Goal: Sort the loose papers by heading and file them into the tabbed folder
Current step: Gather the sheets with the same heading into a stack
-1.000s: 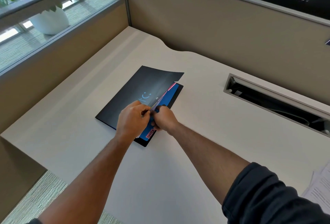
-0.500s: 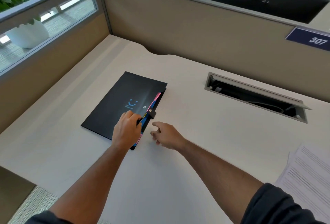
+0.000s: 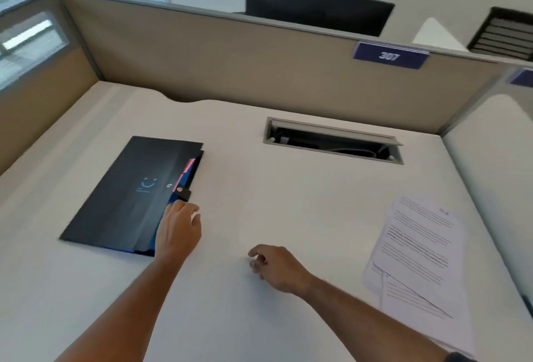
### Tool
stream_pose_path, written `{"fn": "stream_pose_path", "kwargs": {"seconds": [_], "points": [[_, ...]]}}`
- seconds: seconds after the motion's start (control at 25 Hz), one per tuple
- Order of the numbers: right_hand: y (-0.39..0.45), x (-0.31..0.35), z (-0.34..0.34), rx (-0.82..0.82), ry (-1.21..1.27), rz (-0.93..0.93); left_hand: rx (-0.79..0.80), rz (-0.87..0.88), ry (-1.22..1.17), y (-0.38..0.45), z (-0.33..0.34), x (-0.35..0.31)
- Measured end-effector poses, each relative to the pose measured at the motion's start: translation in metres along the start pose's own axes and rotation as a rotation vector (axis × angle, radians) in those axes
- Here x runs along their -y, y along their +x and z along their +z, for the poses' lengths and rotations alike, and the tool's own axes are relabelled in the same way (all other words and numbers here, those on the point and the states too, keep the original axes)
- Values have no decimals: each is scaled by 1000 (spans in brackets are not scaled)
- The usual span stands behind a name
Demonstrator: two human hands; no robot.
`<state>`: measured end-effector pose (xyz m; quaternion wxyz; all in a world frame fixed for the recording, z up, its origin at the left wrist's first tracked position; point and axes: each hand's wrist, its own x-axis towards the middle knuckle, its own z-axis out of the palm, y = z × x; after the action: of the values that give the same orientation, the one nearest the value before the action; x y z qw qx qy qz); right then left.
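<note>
On the pale bench (image 3: 259, 318) a black folder (image 3: 127, 194) lies flat at the left, its cover nearly shut, pink and blue tabs (image 3: 187, 166) peeking along its right edge beside a small black clasp (image 3: 183, 193). Well apart at the right sits a stack of printed papers (image 3: 418, 260). My view shows the left hand (image 3: 180, 227) resting on the folder's near right corner, fingers curled. The right hand (image 3: 277, 268) hovers over bare bench between folder and papers, loosely curled, holding nothing.

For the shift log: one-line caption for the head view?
Left hand on the black folder, right hand empty over the desk, papers waiting.
</note>
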<state>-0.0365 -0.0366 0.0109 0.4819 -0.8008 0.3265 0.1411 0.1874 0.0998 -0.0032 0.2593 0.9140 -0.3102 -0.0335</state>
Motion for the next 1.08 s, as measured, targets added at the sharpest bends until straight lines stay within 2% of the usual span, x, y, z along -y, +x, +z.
{"fn": "stream_pose_path", "kwargs": {"seconds": [0.4, 0.8, 0.96, 1.08], "points": [[-63, -83, -41, -301, -15, 94, 213, 293, -61, -60, 83, -121], [-116, -165, -87, -687, 44, 246, 396, 465, -90, -91, 126, -238], [-139, -198, -108, -907, 145, 400, 471, 472, -129, -106, 140, -281], [-154, -222, -125, -986, 215, 560, 557, 450, -143, -117, 153, -308]]}}
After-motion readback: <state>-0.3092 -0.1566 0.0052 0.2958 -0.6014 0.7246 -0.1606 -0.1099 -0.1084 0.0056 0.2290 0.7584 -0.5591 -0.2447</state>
